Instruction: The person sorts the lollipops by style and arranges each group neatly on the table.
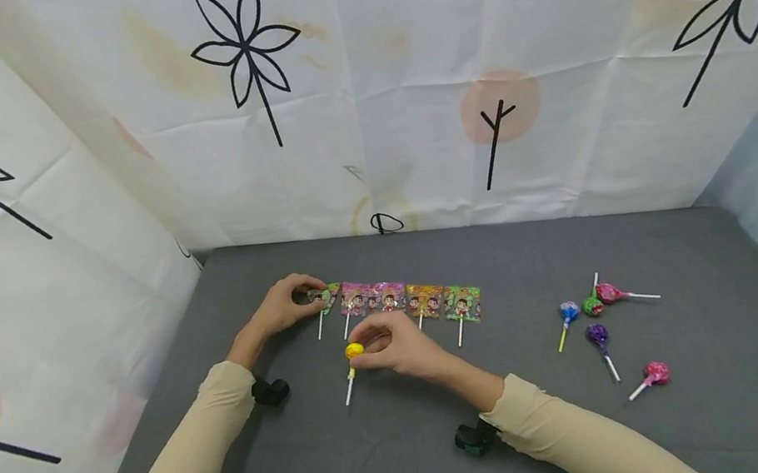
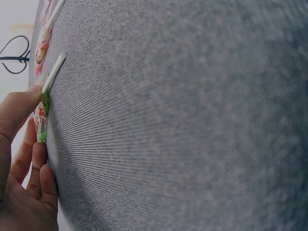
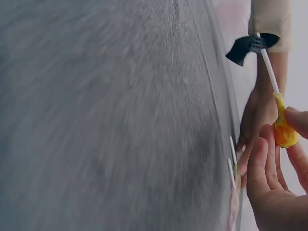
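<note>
My left hand (image 1: 282, 304) pinches a flat lollipop in a green printed wrapper (image 2: 44, 103) between thumb and fingers, its white stick (image 2: 54, 72) pointing away from the palm. This one sits at the left end of a row of flat-wrapped lollipops: pink ones (image 1: 355, 300), an orange one (image 1: 425, 301) and another green one (image 1: 463, 304). Just in front of the row, my right hand (image 1: 401, 344) pinches a round yellow lollipop (image 3: 286, 133) by its wrapped head. Its white stick (image 1: 350, 389) slants down toward me in the head view.
On the right of the grey table (image 1: 390, 471) lie several round lollipops: blue (image 1: 569, 311), green (image 1: 593, 306), purple (image 1: 598, 334), a pink one (image 1: 608, 292) and another pink one (image 1: 657, 372). White patterned cloth (image 1: 390, 40) hangs behind the table and along its sides.
</note>
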The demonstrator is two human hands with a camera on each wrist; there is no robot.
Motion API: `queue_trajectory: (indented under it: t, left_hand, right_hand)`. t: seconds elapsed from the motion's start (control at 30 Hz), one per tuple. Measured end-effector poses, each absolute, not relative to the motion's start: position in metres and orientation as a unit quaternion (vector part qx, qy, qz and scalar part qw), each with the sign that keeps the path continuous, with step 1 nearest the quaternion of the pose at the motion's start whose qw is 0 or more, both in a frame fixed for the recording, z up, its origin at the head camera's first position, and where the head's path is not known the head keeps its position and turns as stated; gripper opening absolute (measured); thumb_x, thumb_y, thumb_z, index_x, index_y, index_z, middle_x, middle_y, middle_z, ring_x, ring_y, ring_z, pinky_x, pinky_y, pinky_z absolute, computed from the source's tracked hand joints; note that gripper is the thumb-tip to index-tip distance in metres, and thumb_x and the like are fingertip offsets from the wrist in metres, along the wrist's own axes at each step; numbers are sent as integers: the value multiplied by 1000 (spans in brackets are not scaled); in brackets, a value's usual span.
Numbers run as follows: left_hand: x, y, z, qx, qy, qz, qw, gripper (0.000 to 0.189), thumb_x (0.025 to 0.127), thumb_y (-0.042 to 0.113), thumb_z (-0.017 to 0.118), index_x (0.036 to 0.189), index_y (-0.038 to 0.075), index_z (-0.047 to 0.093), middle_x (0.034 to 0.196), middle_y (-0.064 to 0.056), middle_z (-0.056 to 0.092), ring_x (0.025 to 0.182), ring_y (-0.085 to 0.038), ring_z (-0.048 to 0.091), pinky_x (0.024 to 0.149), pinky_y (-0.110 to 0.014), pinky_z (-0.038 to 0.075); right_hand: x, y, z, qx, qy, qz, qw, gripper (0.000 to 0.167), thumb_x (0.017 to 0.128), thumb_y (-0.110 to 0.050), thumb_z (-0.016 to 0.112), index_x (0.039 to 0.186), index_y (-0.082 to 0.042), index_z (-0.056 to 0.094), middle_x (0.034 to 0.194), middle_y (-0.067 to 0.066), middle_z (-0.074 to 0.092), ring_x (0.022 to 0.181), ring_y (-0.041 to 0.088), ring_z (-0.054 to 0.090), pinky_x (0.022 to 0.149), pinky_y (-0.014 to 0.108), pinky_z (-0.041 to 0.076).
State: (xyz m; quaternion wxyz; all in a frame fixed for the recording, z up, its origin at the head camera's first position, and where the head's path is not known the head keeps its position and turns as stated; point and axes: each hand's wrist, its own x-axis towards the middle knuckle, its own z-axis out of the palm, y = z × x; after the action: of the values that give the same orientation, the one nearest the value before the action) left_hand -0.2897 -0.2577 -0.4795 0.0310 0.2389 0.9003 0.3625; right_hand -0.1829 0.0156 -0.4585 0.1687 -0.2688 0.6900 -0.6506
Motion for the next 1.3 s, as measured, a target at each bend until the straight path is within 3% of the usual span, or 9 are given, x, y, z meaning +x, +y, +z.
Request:
queue_trajectory:
  t: [0.2, 0.8, 1.1, 1.3]
  left_hand:
    - [-290, -259, -482, 239, 901, 361, 25, 29, 91, 11, 80, 118, 3, 72, 119, -15, 64, 107, -34, 58, 95, -54, 44]
    - [-293, -259, -483, 243, 900, 362, 28, 28, 91, 10, 79, 117, 3, 73, 119, -14, 65, 107, -34, 58, 96, -54, 44]
    - [-293, -258, -484, 250, 898, 361, 22, 28, 91, 11, 80, 116, 3, 73, 117, -13, 65, 106, -33, 58, 94, -54, 45]
    - [-292, -259, -481, 246, 897, 365, 30, 28, 91, 10, 79, 117, 2, 72, 119, -15, 64, 108, -34, 58, 95, -55, 44]
  right_hand:
    - [-185, -11, -466, -261, 696, -645, 177, 28, 91, 1, 76, 116, 11, 67, 107, 17, 69, 89, 27, 72, 71, 28, 55]
    - [-191, -46, -477, -252, 742, -609, 125, 22, 84, 1, 83, 103, 8, 74, 96, 17, 73, 84, 31, 71, 67, 21, 53]
    - [-192, -51, -476, -224, 777, -578, 105, 18, 82, -2, 85, 99, 2, 77, 90, 9, 74, 76, 15, 70, 66, 23, 53]
    - [-194, -53, -475, -211, 788, -568, 107, 17, 83, -3, 85, 98, 1, 78, 89, 7, 74, 74, 12, 68, 65, 22, 52]
